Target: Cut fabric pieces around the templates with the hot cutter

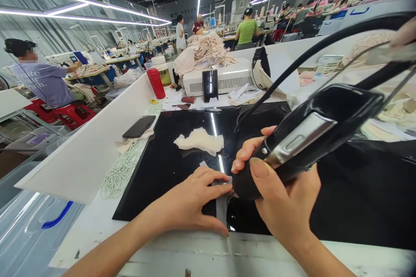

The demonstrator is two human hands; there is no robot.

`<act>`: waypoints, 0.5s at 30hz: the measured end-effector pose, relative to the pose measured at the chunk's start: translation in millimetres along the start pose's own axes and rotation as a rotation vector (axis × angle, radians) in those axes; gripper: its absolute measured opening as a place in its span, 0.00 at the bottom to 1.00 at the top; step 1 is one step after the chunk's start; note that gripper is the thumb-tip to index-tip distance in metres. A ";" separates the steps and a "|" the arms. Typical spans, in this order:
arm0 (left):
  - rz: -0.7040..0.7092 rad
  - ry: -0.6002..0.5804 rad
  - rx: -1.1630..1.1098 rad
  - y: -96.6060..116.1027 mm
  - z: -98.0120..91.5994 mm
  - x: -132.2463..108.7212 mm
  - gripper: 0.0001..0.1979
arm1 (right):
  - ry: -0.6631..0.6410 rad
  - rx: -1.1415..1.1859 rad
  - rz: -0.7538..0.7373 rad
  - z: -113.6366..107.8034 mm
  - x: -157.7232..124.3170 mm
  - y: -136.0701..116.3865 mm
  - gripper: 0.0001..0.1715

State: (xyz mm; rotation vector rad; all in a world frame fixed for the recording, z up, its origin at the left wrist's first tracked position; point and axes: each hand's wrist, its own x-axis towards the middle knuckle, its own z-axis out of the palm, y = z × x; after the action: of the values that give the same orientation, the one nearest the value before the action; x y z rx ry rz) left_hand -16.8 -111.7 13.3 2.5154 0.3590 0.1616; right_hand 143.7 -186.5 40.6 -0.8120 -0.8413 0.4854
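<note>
My right hand (289, 203) is wrapped round a black corded hand tool (312, 125) with a silver plate on its side, the thumb pressed along its lower end. That end points down at the black board (169, 181); its tip is hidden. My left hand (191, 199) lies on the board just left of the tool, fingers stretched out and thumb apart. Under its fingertips runs a thin translucent strip (222, 210), which reaches toward the board's front edge. A crumpled cream piece of cloth (201, 140) lies on the board beyond my left hand.
A phone (139, 126) and tangled pale green cord (120, 175) lie along the board's left side. Behind stand a red cylinder (156, 83), a jar (161, 71) and a white vented box (195, 84) piled with cloth (208, 49). The tool's black cable (312, 47) arches at right.
</note>
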 end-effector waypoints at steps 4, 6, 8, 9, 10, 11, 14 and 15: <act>-0.002 -0.015 0.006 -1.1 -0.5 0.1 0.37 | 0.038 -0.043 -0.003 0.8 -0.6 -0.1 0.18; -0.005 -0.030 0.005 -2.0 -0.9 0.0 0.37 | 0.056 -0.046 0.018 0.9 -0.7 -1.1 0.20; -0.001 -0.034 0.007 -3.1 -1.2 -0.3 0.38 | 0.057 -0.033 0.037 0.7 -1.3 -2.7 0.21; 0.004 -0.032 0.008 -3.6 -1.2 -0.6 0.38 | 0.052 -0.016 0.044 0.5 -2.0 -3.7 0.21; 0.010 -0.026 0.008 -4.3 -1.3 -0.7 0.38 | 0.036 0.006 0.048 0.4 -3.0 -4.9 0.21; 0.017 -0.020 0.006 -4.9 -1.4 -0.8 0.38 | 0.012 0.027 0.049 0.5 -4.2 -6.1 0.21; 0.038 -0.009 -0.002 -6.4 -1.9 -0.1 0.37 | -0.040 0.060 0.039 1.5 -7.9 -9.2 0.21; 0.045 -0.007 -0.004 -6.6 -2.1 0.4 0.37 | -0.044 0.057 0.035 2.1 -8.8 -9.9 0.22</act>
State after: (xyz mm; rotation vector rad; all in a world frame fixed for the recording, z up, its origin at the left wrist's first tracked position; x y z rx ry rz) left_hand -18.3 -105.3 11.3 2.5203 0.2990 0.1708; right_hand 137.5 -197.4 45.2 -0.7666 -0.8518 0.5573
